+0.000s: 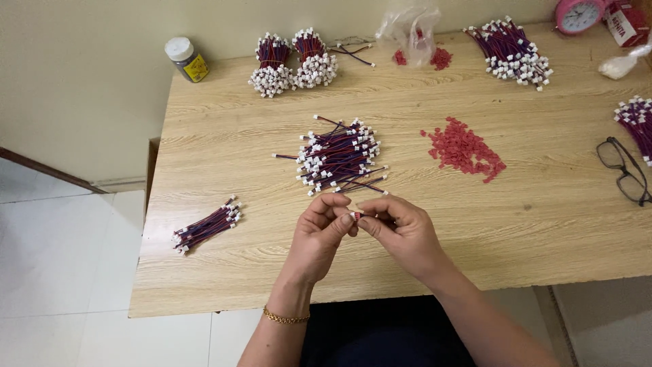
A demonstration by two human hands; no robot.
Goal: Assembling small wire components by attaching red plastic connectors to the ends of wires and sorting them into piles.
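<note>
My left hand (319, 234) and my right hand (403, 231) meet over the near part of the wooden table (516, 224). Together their fingertips pinch one short wire lead with a small red and white connector (354, 215) at its end. Just beyond my hands lies a loose pile of red-and-blue wire leads with white connectors (337, 156). To the right of that pile sits a heap of small red connector pieces (465, 149). A small finished bunch of leads (207, 225) rests at the near left.
Two tied bundles of leads (293, 62) stand at the back, another bunch (513, 53) at back right, more leads (637, 122) at the right edge. A jar (185, 59), plastic bag (409, 30), pink clock (578, 15) and black glasses (626, 170) also sit there.
</note>
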